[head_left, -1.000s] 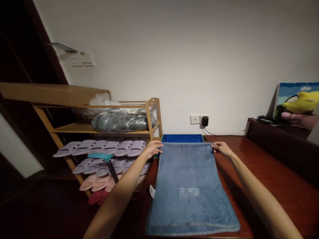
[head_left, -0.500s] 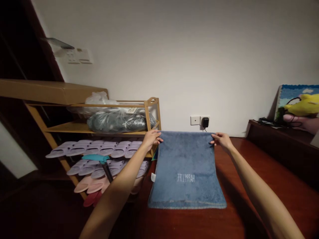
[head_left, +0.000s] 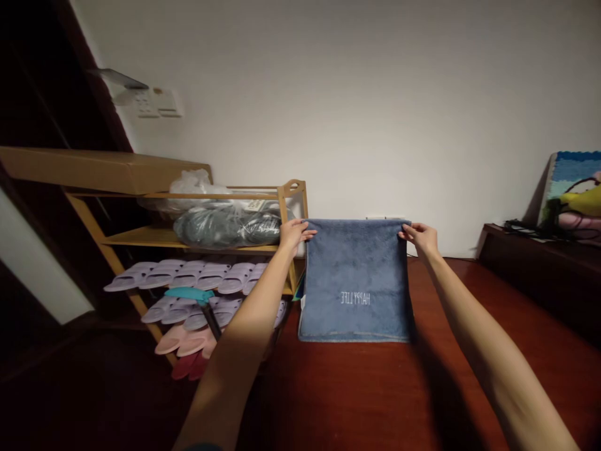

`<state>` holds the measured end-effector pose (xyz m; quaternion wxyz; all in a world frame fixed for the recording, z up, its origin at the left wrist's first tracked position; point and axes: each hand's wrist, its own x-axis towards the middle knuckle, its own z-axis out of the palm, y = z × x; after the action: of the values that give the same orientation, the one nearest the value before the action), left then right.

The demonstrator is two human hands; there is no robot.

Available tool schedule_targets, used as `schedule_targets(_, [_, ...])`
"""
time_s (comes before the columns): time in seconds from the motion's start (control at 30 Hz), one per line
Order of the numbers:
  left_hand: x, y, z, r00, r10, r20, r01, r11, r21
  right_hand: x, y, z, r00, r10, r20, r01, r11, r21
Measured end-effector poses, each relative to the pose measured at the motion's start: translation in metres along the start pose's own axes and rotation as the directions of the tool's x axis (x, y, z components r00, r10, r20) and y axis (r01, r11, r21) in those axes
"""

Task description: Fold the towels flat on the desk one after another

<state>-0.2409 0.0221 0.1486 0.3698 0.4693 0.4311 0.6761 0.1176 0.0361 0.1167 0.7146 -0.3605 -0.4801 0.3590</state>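
A blue towel (head_left: 355,263) hangs spread between my two hands above the reddish-brown wooden surface (head_left: 347,394). Pale letters on it read "HAPPY LIFE" in mirror image. Its upper left corner is pinched in my left hand (head_left: 294,235), thumb and fingers closed on the cloth. My right hand (head_left: 421,239) grips the upper right corner in the same way. The lower hem, with light stitching, hangs toward me. A small white label (head_left: 303,302) shows partly at the left edge.
On the left stands a wooden rack (head_left: 141,237) with lilac slippers (head_left: 188,274) in rows and plastic-wrapped grey goods (head_left: 228,225). A cardboard box (head_left: 107,170) rests on top. A teal-topped handle (head_left: 190,294) stands before the slippers. At right, a dark ledge (head_left: 521,250) holds cables and a picture.
Both hands have risen with the towel, which now covers most of the wall sockets. Its lower hem has swung up and away from me. The view has shifted slightly.
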Motion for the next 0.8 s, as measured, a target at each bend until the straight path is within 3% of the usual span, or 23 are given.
schedule_targets(0.27, [0.013,-0.027,0.009,0.996,0.084,0.015,-0.084,0.996,0.0,0.007,0.028,0.005,0.997,-0.04,0.069,0.044,0.997,-0.058])
schedule_targets(0.5, [0.011,-0.078,0.004,0.994,0.051,0.096,-0.067,0.983,0.171,-0.011,0.074,-0.001,0.979,0.045,0.2,0.007,0.967,-0.253])
schedule_targets(0.67, [0.015,-0.107,0.003,0.987,-0.003,0.163,-0.055,0.934,0.353,-0.01,0.104,0.001,0.953,0.109,0.283,0.033,0.89,-0.454])
schedule_targets(0.8, [0.018,-0.121,0.007,0.971,-0.011,0.239,-0.117,0.849,0.515,-0.008,0.123,0.003,0.928,0.121,0.351,0.141,0.76,-0.635])
